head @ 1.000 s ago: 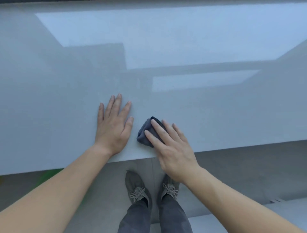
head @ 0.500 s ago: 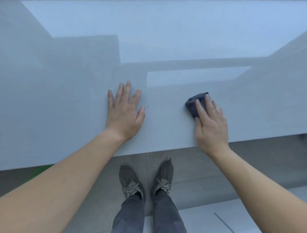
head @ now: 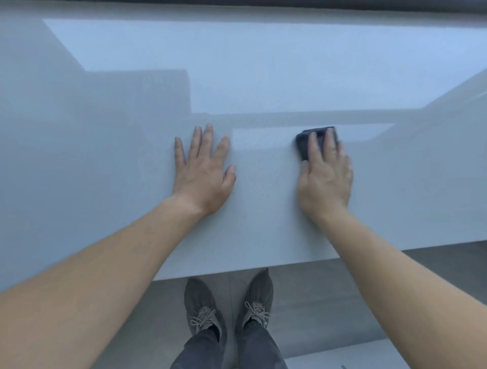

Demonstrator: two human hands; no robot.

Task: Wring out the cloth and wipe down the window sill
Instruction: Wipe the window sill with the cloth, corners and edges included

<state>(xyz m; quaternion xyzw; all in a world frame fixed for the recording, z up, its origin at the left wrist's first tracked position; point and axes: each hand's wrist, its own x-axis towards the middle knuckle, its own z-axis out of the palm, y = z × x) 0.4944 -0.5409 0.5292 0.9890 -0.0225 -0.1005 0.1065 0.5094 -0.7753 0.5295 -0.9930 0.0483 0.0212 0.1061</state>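
Observation:
A wide, glossy pale grey window sill (head: 110,163) fills most of the view. My left hand (head: 203,171) lies flat on it with fingers spread, holding nothing. To its right, my right hand (head: 325,176) presses a small folded dark grey cloth (head: 303,143) against the sill. The fingers cover most of the cloth; only its far and left edges show.
The sill's front edge (head: 263,267) runs across the lower part of the view. Below it lie a grey floor (head: 329,303) and my two grey shoes (head: 229,308). A dark window frame strip (head: 290,2) borders the top.
My right hand has slid the cloth from beside my left hand to the right and farther back on the sill. My left hand stays flat on the sill.

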